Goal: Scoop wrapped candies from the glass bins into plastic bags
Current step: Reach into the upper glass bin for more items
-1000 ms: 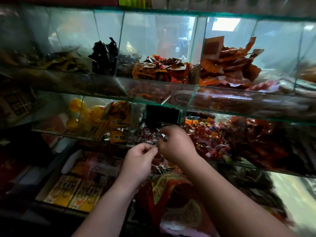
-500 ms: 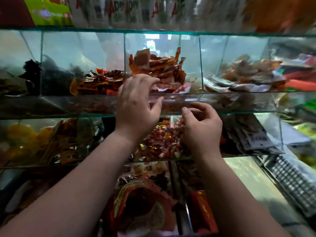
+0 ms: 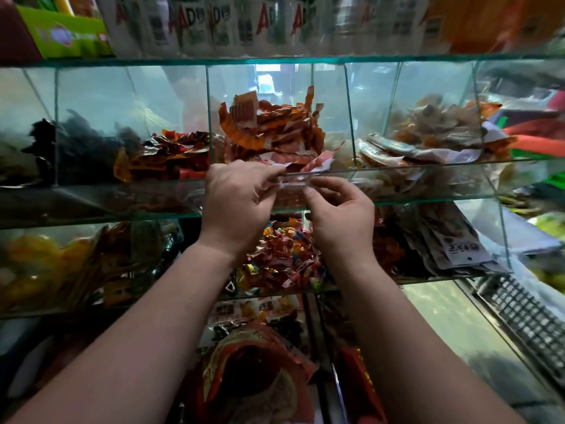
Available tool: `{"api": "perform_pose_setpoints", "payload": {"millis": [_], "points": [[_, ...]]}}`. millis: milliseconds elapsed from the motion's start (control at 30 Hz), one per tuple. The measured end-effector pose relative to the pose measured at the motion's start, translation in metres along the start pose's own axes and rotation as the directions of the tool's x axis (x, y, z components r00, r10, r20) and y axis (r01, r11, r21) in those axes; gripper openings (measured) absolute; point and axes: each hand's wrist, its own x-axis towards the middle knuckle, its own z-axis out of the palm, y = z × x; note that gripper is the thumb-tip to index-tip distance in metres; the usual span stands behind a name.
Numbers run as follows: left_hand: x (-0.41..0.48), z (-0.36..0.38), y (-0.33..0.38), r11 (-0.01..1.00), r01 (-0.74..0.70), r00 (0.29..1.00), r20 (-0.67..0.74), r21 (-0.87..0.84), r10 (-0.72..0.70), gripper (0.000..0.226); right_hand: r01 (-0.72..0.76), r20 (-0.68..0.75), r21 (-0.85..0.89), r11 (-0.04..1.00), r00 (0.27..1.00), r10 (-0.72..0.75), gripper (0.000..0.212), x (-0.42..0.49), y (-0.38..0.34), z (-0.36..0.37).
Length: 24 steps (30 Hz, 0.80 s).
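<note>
At the front wall of the upper glass bin (image 3: 350,117) of orange wrapped sticks (image 3: 269,127), your left hand (image 3: 235,206) and right hand (image 3: 339,218) each pinch a thin clear plastic bag (image 3: 293,186) between them. Small red wrapped candies (image 3: 281,258) lie in the bin below.

Open room lies above the orange packets (image 3: 269,130) in the middle bin (image 3: 333,96), up to the glass shelf (image 3: 275,60) overhead. Glass dividers (image 3: 208,123) wall it on both sides. The left hand (image 3: 235,203) and right hand (image 3: 339,218), pinching a plastic bag (image 3: 293,182), crowd its front lip (image 3: 337,169), screening the candies (image 3: 281,255) below.
</note>
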Motion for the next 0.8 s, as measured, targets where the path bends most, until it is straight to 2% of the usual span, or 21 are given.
{"api": "perform_pose_setpoints", "payload": {"millis": [133,233,500,800], "points": [[0.001,0.001,0.002,1.000,0.020,1.000,-0.024,-0.007,-0.020,0.023,0.007,-0.095,0.060,0.998,0.995,-0.001,0.016,-0.001,0.003,0.008],[0.001,0.003,0.002,1.000,0.021,0.999,-0.028,-0.004,-0.021,0.022,-0.009,-0.181,0.073,0.997,0.983,0.023,0.007,-0.003,0.008,0.018],[0.000,0.004,0.001,1.000,0.015,0.999,-0.029,0.013,-0.014,0.022,0.003,-0.212,-0.017,1.000,0.977,-0.007,0.009,-0.008,0.008,0.021],[0.000,0.004,0.001,1.000,0.023,0.999,-0.035,0.018,-0.022,0.023,-0.064,-0.061,0.009,0.998,0.996,0.064,0.005,-0.003,-0.002,0.011]]}}
